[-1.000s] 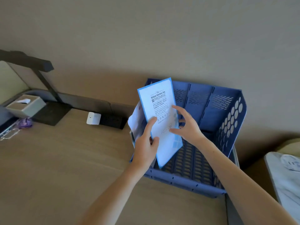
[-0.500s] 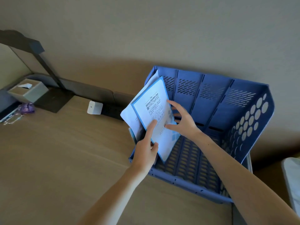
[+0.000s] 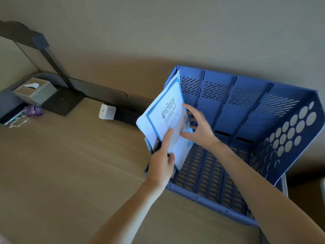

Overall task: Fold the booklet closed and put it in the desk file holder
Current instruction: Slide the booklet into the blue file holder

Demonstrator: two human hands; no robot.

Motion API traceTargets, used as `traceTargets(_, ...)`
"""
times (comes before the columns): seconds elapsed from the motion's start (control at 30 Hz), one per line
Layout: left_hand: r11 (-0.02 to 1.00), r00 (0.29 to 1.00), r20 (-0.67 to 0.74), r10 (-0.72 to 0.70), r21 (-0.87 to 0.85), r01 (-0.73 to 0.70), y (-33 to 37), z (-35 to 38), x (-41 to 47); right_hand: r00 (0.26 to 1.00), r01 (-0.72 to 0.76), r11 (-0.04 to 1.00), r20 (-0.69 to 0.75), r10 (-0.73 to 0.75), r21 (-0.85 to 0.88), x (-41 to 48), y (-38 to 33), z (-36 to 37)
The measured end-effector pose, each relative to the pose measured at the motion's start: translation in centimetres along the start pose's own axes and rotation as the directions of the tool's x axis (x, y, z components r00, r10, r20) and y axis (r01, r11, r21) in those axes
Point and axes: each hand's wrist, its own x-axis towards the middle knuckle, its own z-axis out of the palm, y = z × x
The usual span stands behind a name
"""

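Far left, well apart from both hands: one grey tissue box (image 3: pixel 36 90) with a white tissue poking out, one purple wrapped item (image 3: pixel 33 111) just in front of it, one dark lamp base (image 3: pixel 64 103) with a slanted dark arm going up-left. One white charger cube (image 3: pixel 107 112) plugged at the desk's back edge, left of the left fingertips. One wooden desk (image 3: pixel 61 164).

One left hand (image 3: pixel 162 163) grips the lower left edge of the booklet: index finger stretched flat up the cover, thumb curled onto the bottom edge, other fingers hidden behind the paper. Holding, narrow pinch.

One booklet (image 3: pixel 171 118), closed, white cover with blue border, printed "Hilton Garden Inn PROMISE". Long axis runs from lower right to upper left-of-vertical, top end tipped away toward the back wall of the holder, cover facing right and up. It stands in the leftmost slot, leaning on the left wall, bottom corner down near the slotted floor. Behind it, on the left-finger side, white loose sheets (image 3: pixel 144 124); cannot count them.

One right hand (image 3: pixel 198 127) on the booklet's right edge: thumb on the cover near the lower text, fingers spread and curled around the edge. Whether they pinch tight, cannot tell.

One blue desk file holder (image 3: pixel 263 223), four slots counted on the back wall, three to the right of the right fingers with nothing in them. Right wall has round holes.
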Motion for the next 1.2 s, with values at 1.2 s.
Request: traceTargets(1.2,0.998,0.995,0.095,-0.001,0.056,-0.004,2.4,-3.0,-3.3,0.994,-0.107,0.985,-0.025,0.104,-0.137,-3.5,-2.8,-1.3)
